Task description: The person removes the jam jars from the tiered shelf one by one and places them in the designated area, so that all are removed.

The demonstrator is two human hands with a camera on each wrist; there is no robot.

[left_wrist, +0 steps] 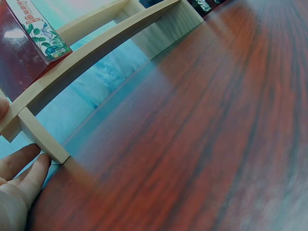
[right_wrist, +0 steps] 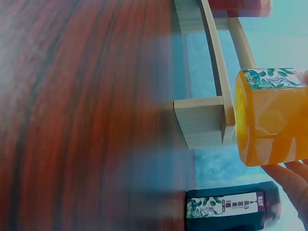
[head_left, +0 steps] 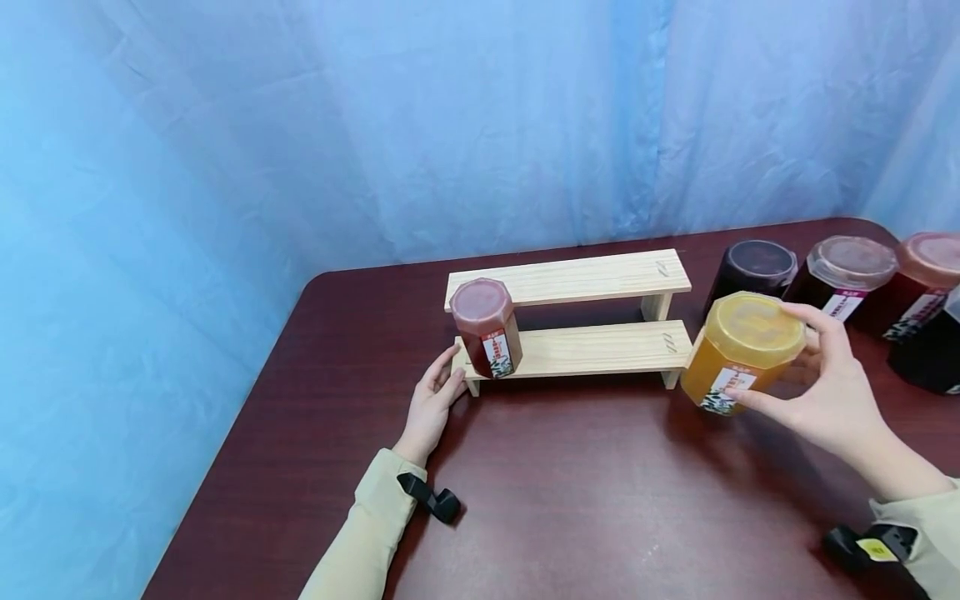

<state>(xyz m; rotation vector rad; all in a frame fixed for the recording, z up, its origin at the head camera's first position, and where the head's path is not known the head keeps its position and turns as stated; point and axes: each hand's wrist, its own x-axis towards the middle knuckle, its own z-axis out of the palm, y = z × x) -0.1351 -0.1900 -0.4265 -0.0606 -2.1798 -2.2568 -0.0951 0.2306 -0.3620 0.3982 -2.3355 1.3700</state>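
My right hand [head_left: 840, 392] grips a jar of orange-yellow contents [head_left: 738, 354] with a yellowish lid, holding it upright, thumb near the label. The jar is off the table, by the right end of a two-tier wooden rack [head_left: 600, 350]. In the right wrist view the yellow jar [right_wrist: 274, 120] is beside the rack's end. My left hand [head_left: 431, 408] touches the left end of the lower tier; in the left wrist view its fingers [left_wrist: 21, 163] lie against the rack's leg [left_wrist: 43, 137]. A dark red jar [head_left: 491, 337] stands on the lower tier's left end.
Several dark jars stand at the table's right side, among them a black-purple jar [head_left: 753, 271], a clear-lidded jar [head_left: 847, 275] and a red-lidded jar [head_left: 918, 283]. A blue curtain [head_left: 487, 125] hangs behind the dark red-brown table [head_left: 570, 492].
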